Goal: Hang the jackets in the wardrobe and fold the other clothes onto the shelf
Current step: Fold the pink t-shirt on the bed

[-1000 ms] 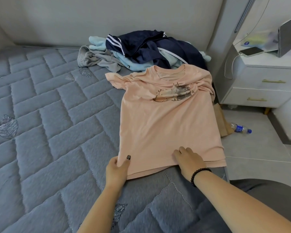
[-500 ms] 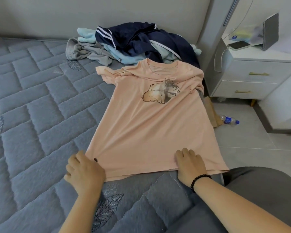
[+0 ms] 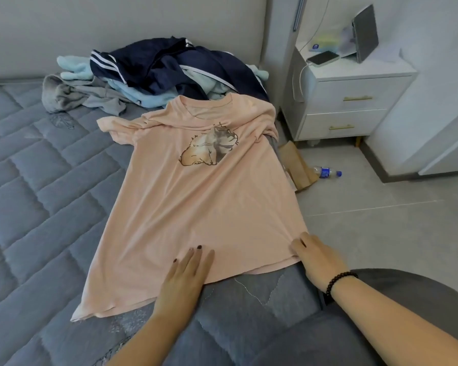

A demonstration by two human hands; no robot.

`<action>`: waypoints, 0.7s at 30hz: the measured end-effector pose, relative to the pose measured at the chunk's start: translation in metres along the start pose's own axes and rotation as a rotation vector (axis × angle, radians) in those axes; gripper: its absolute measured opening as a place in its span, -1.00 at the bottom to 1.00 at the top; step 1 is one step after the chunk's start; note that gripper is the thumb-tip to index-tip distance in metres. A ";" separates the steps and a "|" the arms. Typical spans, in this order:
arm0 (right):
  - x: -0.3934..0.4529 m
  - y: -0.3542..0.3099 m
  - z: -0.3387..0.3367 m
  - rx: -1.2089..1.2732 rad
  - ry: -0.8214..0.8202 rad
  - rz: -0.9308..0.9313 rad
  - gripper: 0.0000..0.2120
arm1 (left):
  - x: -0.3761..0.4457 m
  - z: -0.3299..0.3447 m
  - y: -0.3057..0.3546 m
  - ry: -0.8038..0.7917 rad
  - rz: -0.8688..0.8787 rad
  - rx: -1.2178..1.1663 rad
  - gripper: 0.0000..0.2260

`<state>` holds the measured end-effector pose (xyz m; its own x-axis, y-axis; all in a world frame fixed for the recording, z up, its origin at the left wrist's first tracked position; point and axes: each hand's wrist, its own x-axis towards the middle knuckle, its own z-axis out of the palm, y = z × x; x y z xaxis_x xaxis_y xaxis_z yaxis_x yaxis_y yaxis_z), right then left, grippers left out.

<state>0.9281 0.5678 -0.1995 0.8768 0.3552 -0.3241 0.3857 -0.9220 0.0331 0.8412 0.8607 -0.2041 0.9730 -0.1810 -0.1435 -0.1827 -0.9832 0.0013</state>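
A peach T-shirt (image 3: 196, 202) with an animal print lies spread face up on the grey quilted bed (image 3: 37, 207), collar toward the headboard. My left hand (image 3: 185, 276) lies flat on its lower hem, fingers straight. My right hand (image 3: 317, 260), a bead bracelet on the wrist, holds the hem's right corner at the bed's edge with curled fingers. Behind the shirt is a heap of clothes: a navy jacket with white stripes (image 3: 169, 67), a light blue garment (image 3: 132, 93) and a grey garment (image 3: 72, 96).
A white nightstand (image 3: 354, 101) with two drawers stands right of the bed, a phone (image 3: 323, 58) and a tablet on top. On the tiled floor lie a brown paper bag (image 3: 299, 167) and a plastic bottle (image 3: 327, 171). The headboard rises behind the heap.
My left hand pulled the shirt's left side outward, spreading it wider, then let go and moved onto the hem, lying flat. My right hand stayed at the right corner.
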 end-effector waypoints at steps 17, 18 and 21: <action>-0.057 -0.012 -0.022 -0.123 -0.408 -0.002 -0.82 | -0.062 -0.015 0.003 -0.108 0.147 0.148 -0.27; -0.060 -0.013 -0.023 -0.111 -0.405 0.006 -0.80 | -0.062 -0.016 0.006 -0.172 0.151 0.128 -0.30; -0.063 -0.016 -0.025 -0.042 -0.365 0.038 -0.74 | -0.059 -0.008 0.007 -0.204 0.154 0.077 -0.43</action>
<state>0.8735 0.5644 -0.1557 0.7334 0.2356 -0.6377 0.3729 -0.9237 0.0876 0.7836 0.8641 -0.1878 0.8857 -0.3116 -0.3441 -0.3440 -0.9383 -0.0357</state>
